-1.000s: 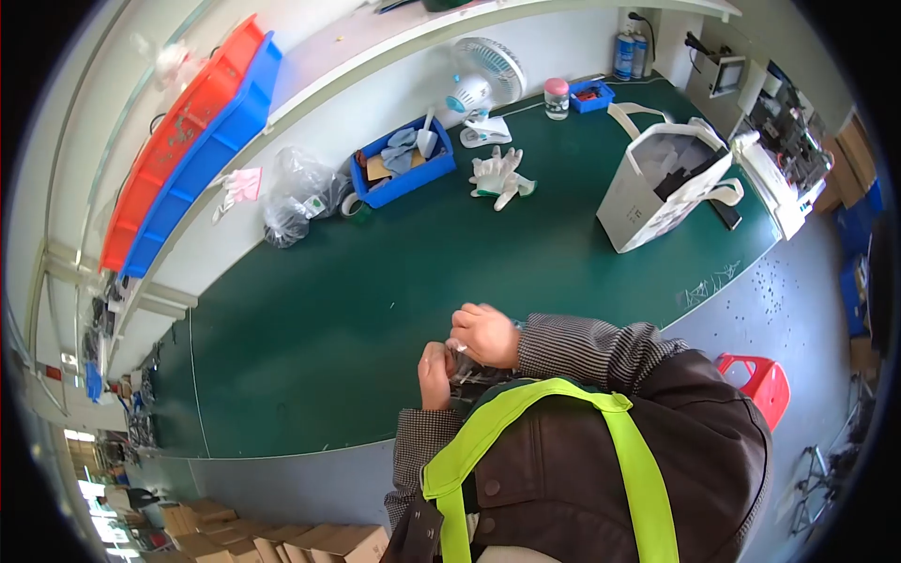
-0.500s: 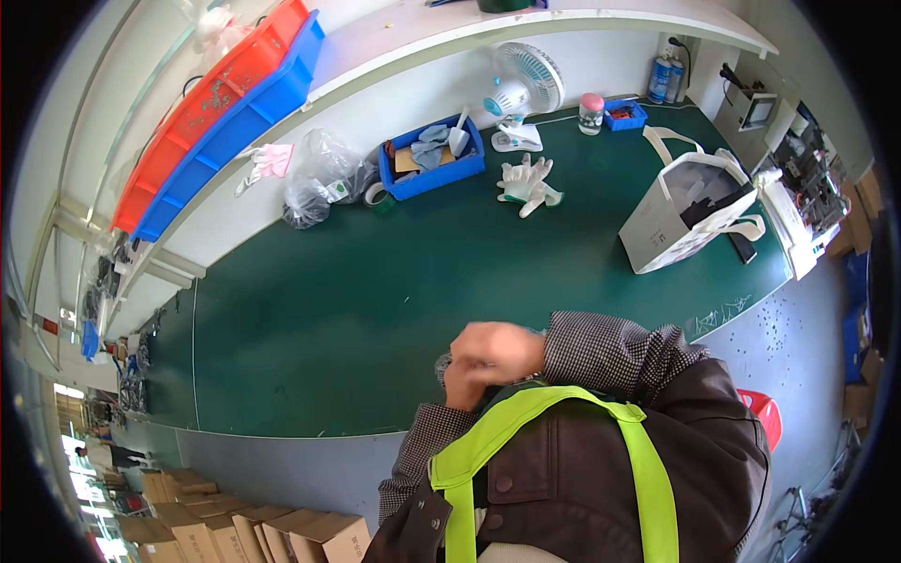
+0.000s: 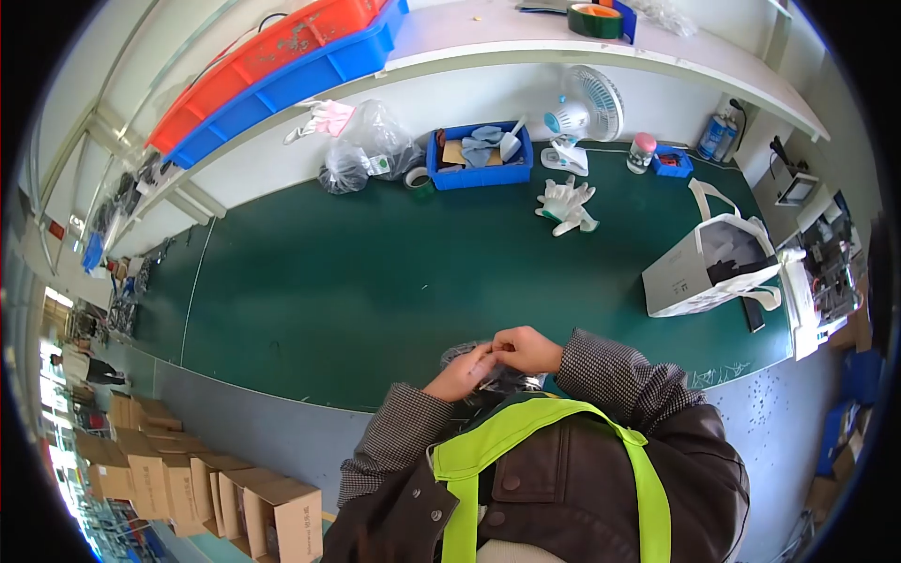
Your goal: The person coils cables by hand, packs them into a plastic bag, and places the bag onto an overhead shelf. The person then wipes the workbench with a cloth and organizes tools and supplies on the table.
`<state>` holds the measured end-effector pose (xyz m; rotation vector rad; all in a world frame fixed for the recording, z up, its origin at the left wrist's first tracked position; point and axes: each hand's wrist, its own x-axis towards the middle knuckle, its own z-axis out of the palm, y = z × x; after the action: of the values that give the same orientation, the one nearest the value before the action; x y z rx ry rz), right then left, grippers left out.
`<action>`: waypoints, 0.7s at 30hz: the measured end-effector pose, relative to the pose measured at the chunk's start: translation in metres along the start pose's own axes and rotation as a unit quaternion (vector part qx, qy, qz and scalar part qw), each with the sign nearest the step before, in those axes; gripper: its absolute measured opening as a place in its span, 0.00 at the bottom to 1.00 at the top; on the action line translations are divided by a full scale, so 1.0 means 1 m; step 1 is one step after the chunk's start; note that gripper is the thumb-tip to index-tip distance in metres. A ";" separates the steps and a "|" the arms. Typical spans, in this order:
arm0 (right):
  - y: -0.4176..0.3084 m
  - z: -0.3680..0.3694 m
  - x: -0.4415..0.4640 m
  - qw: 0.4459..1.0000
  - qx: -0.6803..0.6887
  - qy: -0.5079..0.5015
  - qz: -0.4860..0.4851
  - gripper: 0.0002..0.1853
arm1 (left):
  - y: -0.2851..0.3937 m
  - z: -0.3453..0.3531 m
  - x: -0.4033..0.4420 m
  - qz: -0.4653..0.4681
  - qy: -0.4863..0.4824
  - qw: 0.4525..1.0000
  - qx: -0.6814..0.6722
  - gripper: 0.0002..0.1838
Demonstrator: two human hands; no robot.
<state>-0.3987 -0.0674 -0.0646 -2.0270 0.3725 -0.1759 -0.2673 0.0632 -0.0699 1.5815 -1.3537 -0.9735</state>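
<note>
Although partly covered by both hands, located the plastic [image 3: 511, 381] close in front of the vest [image 3: 652, 497], over the near margin of the table [image 3: 310, 281]; cannot tell whether resting on the surface or lifted. Judged the right hand's [image 3: 528, 351] fingers to be curled and drawn together, tips meeting those of the left hand [image 3: 460, 375], with both seemingly grasping the plastic; cannot make out anything further between the tips. For sound handling, steady with the left, work with the right in short, light pulls, and keep the pinched fold in sight; avoid straining or tearing such thin film. Advise working slightly farther in from the near edge, to lessen any risk of dropping something over it. For wider movement, favour the broad green stretch forward and leftward, noting only a pale fleck [image 3: 424, 286] just ahead. On the right, allow for the tote [image 3: 676, 281], standing near the table's end, and for scraps [image 3: 718, 375] along the edge beyond the sleeve [image 3: 619, 371]. Farther back, observed gloves [image 3: 566, 206], then bin [image 3: 483, 178], fan [image 3: 587, 108] and tape [image 3: 424, 190] near the wall, beneath the overhanging shelf [image 3: 488, 33]. Below the near edge, at left, recorded cartons [image 3: 291, 522].
</note>
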 end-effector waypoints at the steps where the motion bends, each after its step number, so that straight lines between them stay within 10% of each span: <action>1: -0.003 0.003 -0.004 1.000 0.001 0.013 0.005 0.04 | 0.001 -0.006 0.003 0.002 0.004 1.000 -0.002 0.14; 5: -0.027 0.012 -0.023 0.996 -0.055 0.053 -0.055 0.03 | 0.006 -0.029 0.012 -0.086 -0.212 0.967 -0.111 0.14; 11: -0.021 0.024 -0.022 0.948 -0.209 0.068 -0.231 0.07 | 0.014 -0.027 0.007 -0.155 -0.195 0.966 -0.071 0.09; 16: -0.029 -0.001 -0.013 0.971 -0.058 0.127 -0.195 0.13 | 0.019 -0.013 -0.010 0.006 -0.080 0.995 0.053 0.06; 21: 0.008 0.010 -0.005 0.935 0.341 -0.070 -0.063 0.16 | 0.017 -0.003 -0.011 0.189 0.038 0.967 0.167 0.08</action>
<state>-0.4023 -0.0604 -0.0759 -1.3626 0.0660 -0.2041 -0.2715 0.0726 -0.0523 1.5000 -1.7525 -0.4651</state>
